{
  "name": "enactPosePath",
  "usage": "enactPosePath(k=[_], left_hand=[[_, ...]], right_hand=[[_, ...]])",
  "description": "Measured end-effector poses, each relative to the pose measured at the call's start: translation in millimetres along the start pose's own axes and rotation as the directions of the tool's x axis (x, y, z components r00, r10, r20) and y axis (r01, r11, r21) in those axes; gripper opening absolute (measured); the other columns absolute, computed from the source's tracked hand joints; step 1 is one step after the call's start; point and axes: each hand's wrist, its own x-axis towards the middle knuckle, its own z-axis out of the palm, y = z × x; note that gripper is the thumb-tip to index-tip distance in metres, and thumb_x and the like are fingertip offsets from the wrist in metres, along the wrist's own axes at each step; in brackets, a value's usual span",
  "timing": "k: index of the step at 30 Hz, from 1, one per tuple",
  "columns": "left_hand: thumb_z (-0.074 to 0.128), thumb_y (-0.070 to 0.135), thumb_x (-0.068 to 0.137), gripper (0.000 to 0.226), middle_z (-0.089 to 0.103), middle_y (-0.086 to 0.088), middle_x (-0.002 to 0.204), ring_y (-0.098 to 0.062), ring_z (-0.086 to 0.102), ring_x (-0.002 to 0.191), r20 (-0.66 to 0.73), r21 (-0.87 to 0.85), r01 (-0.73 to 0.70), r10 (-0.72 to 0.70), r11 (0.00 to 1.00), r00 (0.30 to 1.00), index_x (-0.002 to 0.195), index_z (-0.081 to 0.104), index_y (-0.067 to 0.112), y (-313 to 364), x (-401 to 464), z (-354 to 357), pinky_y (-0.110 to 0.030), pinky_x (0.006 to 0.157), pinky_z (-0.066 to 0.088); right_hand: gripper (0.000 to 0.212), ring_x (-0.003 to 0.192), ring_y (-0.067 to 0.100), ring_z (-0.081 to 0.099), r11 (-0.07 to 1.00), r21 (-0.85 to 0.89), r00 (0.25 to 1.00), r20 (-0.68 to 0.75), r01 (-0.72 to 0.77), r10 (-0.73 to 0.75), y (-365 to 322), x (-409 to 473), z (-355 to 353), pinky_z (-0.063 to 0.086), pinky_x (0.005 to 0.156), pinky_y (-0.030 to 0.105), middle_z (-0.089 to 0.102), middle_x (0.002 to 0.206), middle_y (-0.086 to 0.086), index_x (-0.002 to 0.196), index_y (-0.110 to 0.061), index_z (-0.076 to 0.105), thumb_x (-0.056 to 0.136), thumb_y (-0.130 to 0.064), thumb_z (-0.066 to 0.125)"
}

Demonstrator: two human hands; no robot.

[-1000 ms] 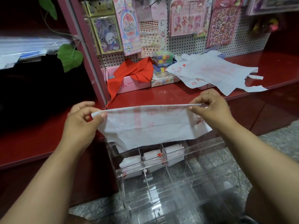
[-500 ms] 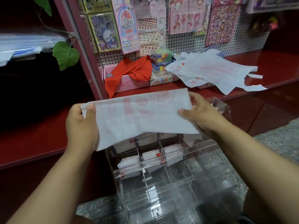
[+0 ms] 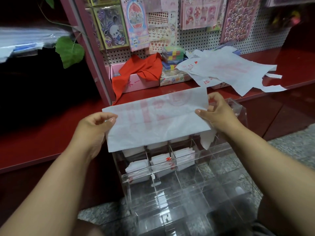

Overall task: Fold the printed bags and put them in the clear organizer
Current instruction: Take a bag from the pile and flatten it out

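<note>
While both hands, left (image 3: 95, 126) and right (image 3: 217, 113), are pinching the printed bag (image 3: 156, 118) at mid-frame, it is looking light, limp and slippery, best gripped at the end edges

Sticker sheets (image 3: 192, 13) hang on a pegboard (image 3: 201, 42) at twelve o'clock; below, a red cloth (image 3: 141, 68) drapes a pink box (image 3: 143, 84) beside coloured blocks (image 3: 173, 56).
</note>
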Motion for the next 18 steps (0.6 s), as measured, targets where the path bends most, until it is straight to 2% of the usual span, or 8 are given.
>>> enactPosePath(k=[2, 3, 6, 9, 12, 15, 17, 18], left_hand=[[0.06, 0.004, 0.092, 0.013, 0.072, -0.01, 0.094, -0.017, 0.068, 0.084, 0.062, -0.045, 0.049, -0.046, 0.998, 0.997, 0.1, 0.07, 0.006, 2, -2, -1, -0.026, 0.083, 0.057], [0.062, 0.003, 0.089, 0.016, 0.073, -0.011, 0.097, -0.016, 0.07, 0.086, 0.095, -0.073, 0.068, -0.061, 0.995, 0.994, 0.102, 0.07, 0.006, 4, -2, -2, -0.026, 0.085, 0.057], [0.065, -0.004, 0.076, 0.033, 0.075, -0.008, 0.097, -0.018, 0.073, 0.084, 0.167, -0.132, 0.101, -0.078, 0.986, 0.983, 0.106, 0.068, 0.01, 9, -4, -6, -0.023, 0.072, 0.059], [0.062, -0.013, 0.079, 0.032, 0.072, -0.008, 0.098, -0.016, 0.073, 0.079, 0.135, -0.101, 0.082, -0.068, 0.992, 0.989, 0.101, 0.068, 0.01, 9, -3, -9, -0.023, 0.069, 0.059], [0.061, -0.014, 0.083, 0.023, 0.073, -0.008, 0.081, -0.013, 0.072, 0.068, 0.094, -0.088, 0.061, -0.053, 0.994, 0.994, 0.091, 0.068, 0.006, 10, -4, -9, -0.02, 0.066, 0.059], [0.062, -0.013, 0.082, 0.022, 0.075, -0.006, 0.075, -0.014, 0.073, 0.069, 0.084, -0.081, 0.062, -0.055, 0.995, 0.995, 0.094, 0.068, 0.003, 12, -4, -11, -0.02, 0.066, 0.058], [0.064, -0.013, 0.08, 0.025, 0.076, -0.007, 0.08, -0.017, 0.074, 0.073, 0.074, -0.085, 0.069, -0.063, 0.994, 0.995, 0.099, 0.069, 0.003, 14, -3, -14, -0.022, 0.067, 0.059], [0.065, -0.012, 0.079, 0.027, 0.076, -0.007, 0.083, -0.017, 0.074, 0.075, 0.069, -0.078, 0.071, -0.066, 0.994, 0.995, 0.1, 0.069, 0.004, 15, -3, -16, -0.022, 0.067, 0.059]], right_hand=[[0.027, 0.077, 0.019, 0.055, 1.0, -0.01, 1.0, 0.007, 0.019, -0.019, 4, 3, 0, 0.05, 0.066, 0.022, 0.056, 0.099, 0.041, 0.082, -0.02, 0.048, 0.085, -0.003, 0.069], [0.027, 0.08, 0.019, 0.051, 0.999, -0.017, 1.0, 0.005, 0.028, -0.028, 5, 4, -1, 0.048, 0.066, 0.021, 0.054, 0.097, 0.042, 0.078, -0.019, 0.049, 0.084, -0.003, 0.069], [0.029, 0.07, 0.013, 0.053, 0.997, 0.065, 0.999, -0.013, 0.03, -0.029, 9, 7, -2, 0.047, 0.064, 0.015, 0.051, 0.081, 0.021, 0.081, -0.02, 0.046, 0.085, 0.0, 0.067], [0.038, 0.05, -0.003, 0.043, 0.992, 0.121, 0.995, -0.092, 0.049, -0.038, 8, 7, -1, 0.045, 0.057, 0.012, 0.043, 0.062, -0.004, 0.08, -0.022, 0.037, 0.085, 0.001, 0.067], [0.041, 0.039, -0.004, 0.032, 0.986, 0.128, 0.988, -0.129, 0.105, -0.088, 4, 3, 1, 0.036, 0.047, 0.006, 0.032, 0.059, -0.003, 0.072, -0.019, 0.032, 0.087, 0.006, 0.062], [0.028, 0.046, -0.002, 0.034, 0.989, 0.058, 0.988, -0.072, 0.139, -0.135, 0, 0, 0, 0.034, 0.049, 0.009, 0.038, 0.062, -0.001, 0.072, -0.019, 0.05, 0.087, 0.0, 0.064], [0.017, 0.048, 0.0, 0.039, 0.993, 0.055, 0.994, 0.006, 0.109, -0.109, -2, -2, -1, 0.035, 0.048, 0.011, 0.044, 0.066, 0.0, 0.089, -0.019, 0.067, 0.087, -0.003, 0.065], [0.019, 0.048, 0.0, 0.038, 0.995, 0.059, 0.995, 0.049, 0.084, -0.087, -2, -3, -2, 0.035, 0.046, 0.012, 0.043, 0.067, 0.0, 0.099, -0.017, 0.07, 0.086, -0.004, 0.067]])
